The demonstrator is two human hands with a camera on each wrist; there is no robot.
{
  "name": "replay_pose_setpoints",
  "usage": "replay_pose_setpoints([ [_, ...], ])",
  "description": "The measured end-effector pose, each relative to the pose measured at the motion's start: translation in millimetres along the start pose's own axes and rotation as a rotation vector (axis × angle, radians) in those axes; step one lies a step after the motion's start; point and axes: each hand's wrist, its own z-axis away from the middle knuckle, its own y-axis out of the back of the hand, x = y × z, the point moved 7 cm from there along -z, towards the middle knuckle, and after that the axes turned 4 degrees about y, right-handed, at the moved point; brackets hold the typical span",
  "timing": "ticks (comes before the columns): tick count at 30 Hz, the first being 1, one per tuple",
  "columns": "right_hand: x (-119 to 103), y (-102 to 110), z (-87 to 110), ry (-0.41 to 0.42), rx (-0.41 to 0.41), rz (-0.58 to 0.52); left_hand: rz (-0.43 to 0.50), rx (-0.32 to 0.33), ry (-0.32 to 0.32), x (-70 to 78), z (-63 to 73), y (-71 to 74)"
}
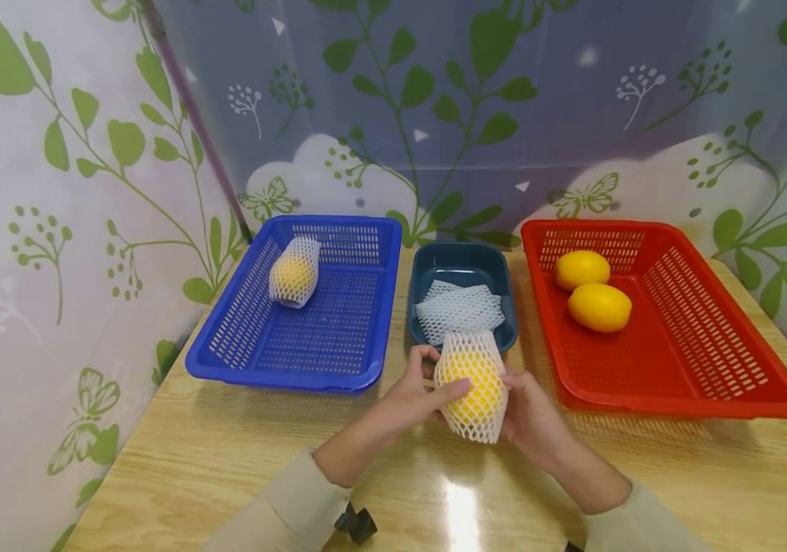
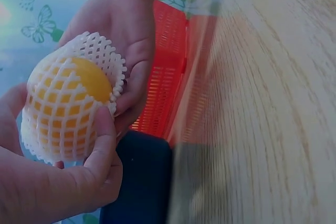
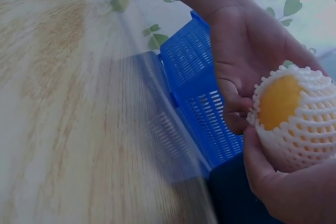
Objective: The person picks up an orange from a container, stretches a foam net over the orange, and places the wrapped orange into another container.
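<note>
Left hand (image 1: 411, 397) and right hand (image 1: 533, 418) curl round 1 yellow fruit (image 1: 473, 386) in a foam net (image 1: 481, 432), above the table (image 1: 407, 491), near a teal tray (image 1: 462, 264), between a blue basket (image 1: 338, 337) and a red basket (image 1: 641, 372) containing 2 bare fruits (image 1: 600, 307).

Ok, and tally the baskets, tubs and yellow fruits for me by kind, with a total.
Baskets: 2, blue basket and red basket
Tubs: 1, dark tub
Yellow fruits: 4, netted fruit held by left hand and right hand, another netted one in the blue basket, two bare ones in the red basket
Total: 7
</note>
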Motion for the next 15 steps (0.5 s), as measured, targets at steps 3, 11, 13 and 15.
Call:
replay_pose_setpoints([
  [3, -0.8, 0.2, -0.8, -0.006, 0.001, 0.033, 0.029, 0.01, 0.005, -0.5, 0.3, 1.2],
  [11, 1.3, 2.8, -0.5, -0.065, 0.079, 0.076, 0.088, 0.012, 0.008, -2.2, 0.5, 4.0],
  [13, 0.8, 3.2, -0.8, -0.072, 0.117, 0.075, 0.105, 0.009, 0.012, -4.0, 0.0, 5.7],
  [15, 0.2, 2.8, -2.0, -0.077, 0.16, 0.057, 0.148, 0.001, 0.024, -6.8, -1.2, 7.4],
])
